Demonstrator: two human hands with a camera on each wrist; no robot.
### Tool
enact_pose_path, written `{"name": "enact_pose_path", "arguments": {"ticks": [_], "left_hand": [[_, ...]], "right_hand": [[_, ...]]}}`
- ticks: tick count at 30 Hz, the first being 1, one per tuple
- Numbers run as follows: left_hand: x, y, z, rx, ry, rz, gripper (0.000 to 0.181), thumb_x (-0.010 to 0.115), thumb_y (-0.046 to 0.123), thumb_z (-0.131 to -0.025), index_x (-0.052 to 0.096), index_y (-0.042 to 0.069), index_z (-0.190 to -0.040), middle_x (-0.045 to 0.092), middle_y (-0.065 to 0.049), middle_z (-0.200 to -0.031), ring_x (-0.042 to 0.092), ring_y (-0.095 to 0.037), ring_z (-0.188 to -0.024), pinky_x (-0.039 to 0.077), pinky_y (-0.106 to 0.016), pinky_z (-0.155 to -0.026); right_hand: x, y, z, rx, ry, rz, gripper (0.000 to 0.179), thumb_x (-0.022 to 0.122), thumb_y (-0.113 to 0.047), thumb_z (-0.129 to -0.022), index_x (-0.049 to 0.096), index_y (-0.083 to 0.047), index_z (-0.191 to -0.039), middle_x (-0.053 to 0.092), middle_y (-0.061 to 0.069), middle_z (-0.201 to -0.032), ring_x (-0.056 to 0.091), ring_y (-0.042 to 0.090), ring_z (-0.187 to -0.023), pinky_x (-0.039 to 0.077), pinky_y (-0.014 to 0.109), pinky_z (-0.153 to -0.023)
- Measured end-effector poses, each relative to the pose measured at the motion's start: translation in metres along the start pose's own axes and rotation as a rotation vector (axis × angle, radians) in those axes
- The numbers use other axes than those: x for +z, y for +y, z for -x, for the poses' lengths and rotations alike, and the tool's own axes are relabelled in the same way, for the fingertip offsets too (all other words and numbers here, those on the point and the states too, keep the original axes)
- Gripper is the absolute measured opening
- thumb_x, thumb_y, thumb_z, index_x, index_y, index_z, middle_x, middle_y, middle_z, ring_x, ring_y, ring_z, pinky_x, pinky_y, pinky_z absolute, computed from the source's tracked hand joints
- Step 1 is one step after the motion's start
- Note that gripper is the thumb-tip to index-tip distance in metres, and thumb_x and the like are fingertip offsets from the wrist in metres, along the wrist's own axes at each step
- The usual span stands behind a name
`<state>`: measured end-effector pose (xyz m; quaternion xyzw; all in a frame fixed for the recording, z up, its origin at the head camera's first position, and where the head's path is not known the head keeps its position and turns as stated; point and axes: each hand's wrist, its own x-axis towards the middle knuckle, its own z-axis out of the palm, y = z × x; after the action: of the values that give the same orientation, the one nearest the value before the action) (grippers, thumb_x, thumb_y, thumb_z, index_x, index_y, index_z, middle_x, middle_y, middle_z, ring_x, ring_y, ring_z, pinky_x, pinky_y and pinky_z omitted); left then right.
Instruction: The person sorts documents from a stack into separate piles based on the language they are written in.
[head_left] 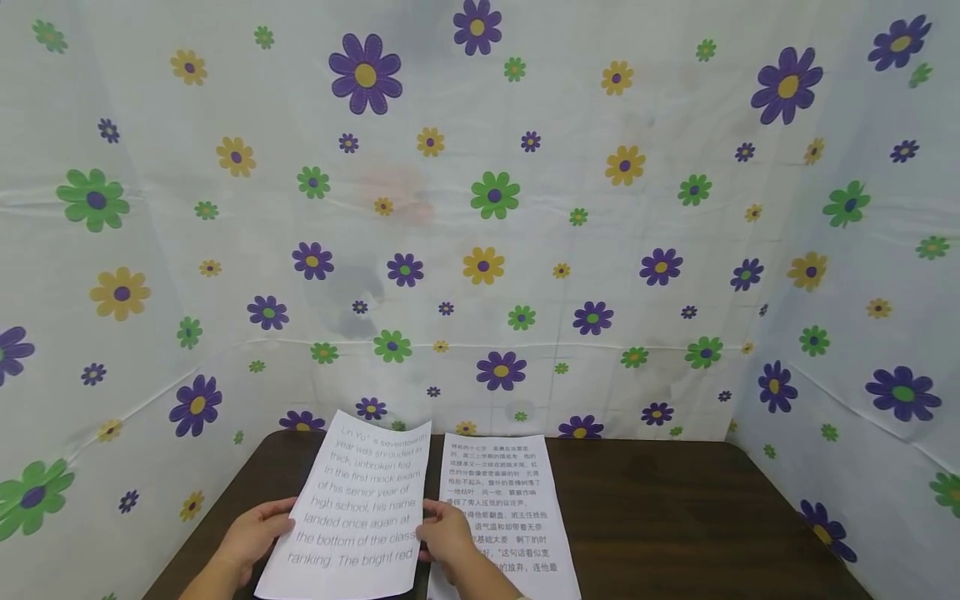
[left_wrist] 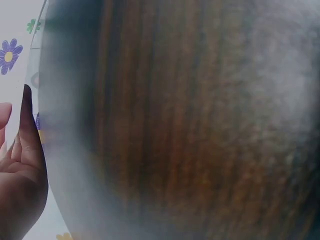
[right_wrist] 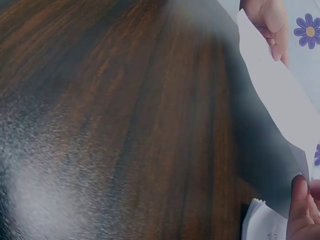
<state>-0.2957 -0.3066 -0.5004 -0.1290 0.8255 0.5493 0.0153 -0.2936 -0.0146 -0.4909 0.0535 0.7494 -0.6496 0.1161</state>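
Note:
A white sheet of paper [head_left: 352,508] with large English print is held up, tilted, above the table's left half. My left hand [head_left: 257,537] pinches its left edge, thumb on the printed face. On the opposite edge, my right hand [head_left: 450,537] pinches the paper between thumb and fingers. In the right wrist view the sheet [right_wrist: 280,95] appears nearly edge-on, raised off the tabletop. A second sheet, printed in Chinese [head_left: 498,483], lies on the table beneath my right hand and forearm, which cover part of its text.
The dark wood-grain table [head_left: 675,517] extends to the right of the sheets. A white cloth [head_left: 555,208] with purple, green and yellow flowers surrounds it at the back and sides. In the right wrist view, curled paper edges [right_wrist: 260,222] show near the right hand.

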Motion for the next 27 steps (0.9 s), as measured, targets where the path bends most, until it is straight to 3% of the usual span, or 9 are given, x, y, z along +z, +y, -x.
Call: {"name": "enact_pose_path", "arguments": {"ticks": [7,13,22,25,27], "left_hand": [[0.001,-0.009,-0.001,-0.053,-0.009,-0.051,0.054,0.058,0.015,-0.09,0.047,-0.009,-0.137,0.068,-0.022,-0.111,0.064,-0.022,-0.088,0.052,-0.044,-0.078],[0.003,-0.012,0.0,-0.049,-0.016,-0.067,0.055,0.06,0.014,-0.089,0.047,-0.009,-0.137,0.066,-0.025,-0.113,0.063,-0.023,-0.088,0.052,-0.049,-0.08],[0.002,-0.011,0.0,-0.065,-0.018,-0.058,0.061,0.062,0.018,-0.089,0.042,-0.01,-0.14,0.057,-0.034,-0.123,0.063,-0.023,-0.086,0.053,-0.039,-0.072],[0.001,-0.009,-0.001,-0.075,-0.023,-0.073,0.067,0.061,0.022,-0.09,0.035,-0.01,-0.142,0.045,-0.038,-0.134,0.062,-0.033,-0.094,0.053,-0.05,-0.083],[0.0,-0.008,-0.001,-0.082,-0.032,-0.096,0.071,0.061,0.026,-0.091,0.03,-0.01,-0.144,0.038,-0.04,-0.139,0.057,-0.044,-0.106,0.046,-0.062,-0.093]], "right_hand": [[0.003,0.007,-0.003,0.02,0.002,0.048,0.048,0.062,0.002,-0.083,0.057,0.003,-0.131,0.063,0.005,-0.092,0.061,0.013,-0.076,0.057,0.024,-0.059],[0.004,0.011,-0.001,-0.001,-0.013,0.078,0.045,0.061,0.001,-0.083,0.057,0.006,-0.128,0.065,0.003,-0.09,0.063,0.012,-0.075,0.058,0.024,-0.06],[0.006,0.006,0.005,-0.03,-0.034,0.092,0.041,0.061,-0.008,-0.088,0.058,0.011,-0.125,0.067,0.009,-0.099,0.063,0.014,-0.079,0.059,0.027,-0.064],[0.006,0.003,0.006,-0.03,-0.037,0.12,0.04,0.062,-0.01,-0.089,0.059,0.01,-0.123,0.067,0.008,-0.097,0.064,0.014,-0.08,0.06,0.028,-0.067],[0.005,0.002,0.007,-0.031,-0.036,0.142,0.04,0.062,-0.011,-0.089,0.06,0.009,-0.123,0.068,0.008,-0.097,0.065,0.014,-0.081,0.06,0.029,-0.068]]}}
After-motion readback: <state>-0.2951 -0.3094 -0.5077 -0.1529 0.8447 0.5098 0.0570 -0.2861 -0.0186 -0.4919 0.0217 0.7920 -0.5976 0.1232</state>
